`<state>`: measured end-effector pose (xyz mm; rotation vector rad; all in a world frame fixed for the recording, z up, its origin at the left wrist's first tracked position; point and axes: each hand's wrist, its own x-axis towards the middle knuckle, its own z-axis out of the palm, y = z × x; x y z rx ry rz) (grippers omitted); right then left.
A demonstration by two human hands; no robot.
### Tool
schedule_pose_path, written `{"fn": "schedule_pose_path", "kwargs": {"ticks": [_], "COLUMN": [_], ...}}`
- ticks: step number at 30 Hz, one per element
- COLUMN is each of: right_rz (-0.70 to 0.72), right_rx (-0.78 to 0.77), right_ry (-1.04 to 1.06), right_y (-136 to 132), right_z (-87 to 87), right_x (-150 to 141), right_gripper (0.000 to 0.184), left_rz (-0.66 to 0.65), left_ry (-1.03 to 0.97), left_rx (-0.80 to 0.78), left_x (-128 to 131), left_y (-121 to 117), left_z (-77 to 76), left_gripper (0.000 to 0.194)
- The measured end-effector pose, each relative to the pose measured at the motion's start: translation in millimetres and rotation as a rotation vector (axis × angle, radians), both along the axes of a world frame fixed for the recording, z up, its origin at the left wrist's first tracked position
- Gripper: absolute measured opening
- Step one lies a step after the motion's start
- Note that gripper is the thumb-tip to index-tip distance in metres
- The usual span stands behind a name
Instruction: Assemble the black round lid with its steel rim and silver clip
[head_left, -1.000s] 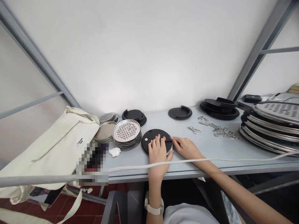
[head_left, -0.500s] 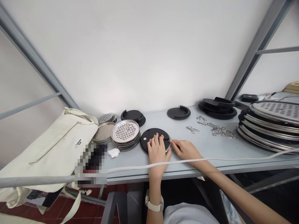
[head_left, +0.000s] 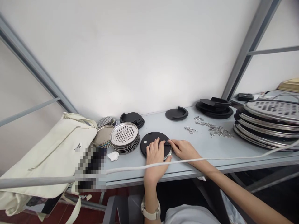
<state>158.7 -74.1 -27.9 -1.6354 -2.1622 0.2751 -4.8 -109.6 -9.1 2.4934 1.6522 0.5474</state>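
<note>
Black round disc (head_left: 151, 136) lies flat right of the perforated stack (head_left: 125, 135), white dot (head_left: 145, 142) toward it; left hand (head_left: 155, 155) spreads atop, right hand (head_left: 185, 149) pinches a metal bit (head_left: 168, 141) at the rim; cable (head_left: 135, 168) crosses before both.

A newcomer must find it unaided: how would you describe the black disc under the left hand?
On the grey table, between the cream bag and the scattered metal clips, lies the black disc. The left hand rests on it; unlike the other black discs, it shows a white dot.

Under the left fingers (head_left: 154, 147) lies the disc (head_left: 151, 137), between stacked plates (head_left: 125, 138) and clips (head_left: 215, 128) (some seemingly overlapping).
</note>
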Motion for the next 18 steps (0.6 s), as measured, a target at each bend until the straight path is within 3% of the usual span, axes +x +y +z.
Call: {"fn": "schedule_pose_path", "kwargs": {"ticks": [10,15,18], "right_rz": [0.006,0.010,0.004], "right_rx": [-0.022,-0.028,-0.037], "right_ry": [0.077,0.140,0.147], "right_y": [-1,-3,-4], "right_z": [2.9,5.3,6.8], "right_x": [1,1,1], "right_gripper": [0.049,0.048,0.051], "left_rz": [0.002,-0.119,0.102], "left_ry": [-0.036,-0.423,-0.617], "left_rx": [0.062,-0.078,-0.023], "left_x": [0,-24,-67], "left_y": [5,-6,-16], "left_z": [-5.6,17.7,33.7], "left_gripper": [0.050,0.034,0.035]}}
